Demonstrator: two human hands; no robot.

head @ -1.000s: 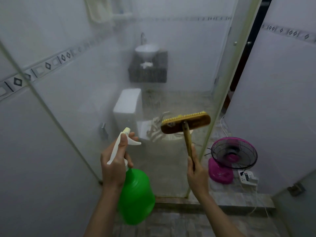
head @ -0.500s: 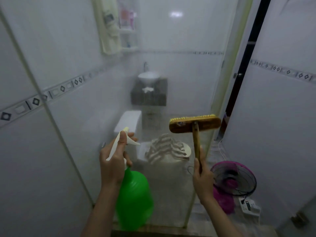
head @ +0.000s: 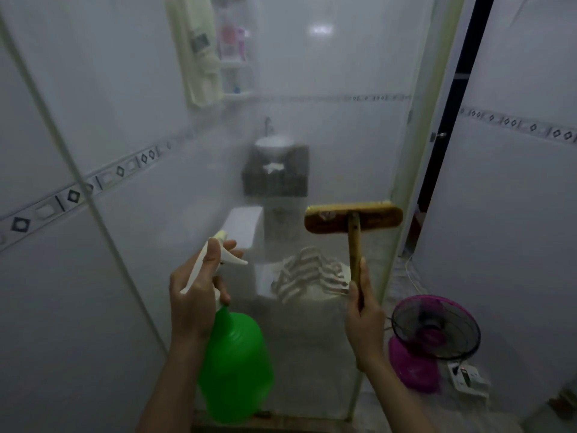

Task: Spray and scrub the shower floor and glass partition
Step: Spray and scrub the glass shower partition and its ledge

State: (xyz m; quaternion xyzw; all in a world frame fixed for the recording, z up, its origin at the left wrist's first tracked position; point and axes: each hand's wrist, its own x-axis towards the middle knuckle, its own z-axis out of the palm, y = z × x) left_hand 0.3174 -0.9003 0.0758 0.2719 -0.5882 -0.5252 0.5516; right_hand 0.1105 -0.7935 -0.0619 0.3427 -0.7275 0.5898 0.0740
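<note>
My left hand (head: pixel 195 295) grips the white trigger head of a green spray bottle (head: pixel 234 367), nozzle aimed at the hazy glass partition (head: pixel 312 104) straight ahead. My right hand (head: pixel 363 320) holds the wooden handle of a scrub brush (head: pixel 352 218), upright, with its brown head and yellow bristles turned toward the glass near the pale green frame edge (head: pixel 406 182). The shower floor is almost out of sight; only a brown sill (head: pixel 281 423) shows at the bottom.
Through the glass I see a toilet (head: pixel 246 226), a striped cloth (head: pixel 309 276), a sink (head: pixel 273 145) and a hanging towel (head: pixel 196 51). A pink fan (head: pixel 434 332) and a power strip (head: pixel 465 376) sit on the floor right of the partition. White tiled walls close both sides.
My view has tilted upward, so the sill and floor sank out of frame. Both hands keep their grips; the brush head has risen slightly against the glass.
</note>
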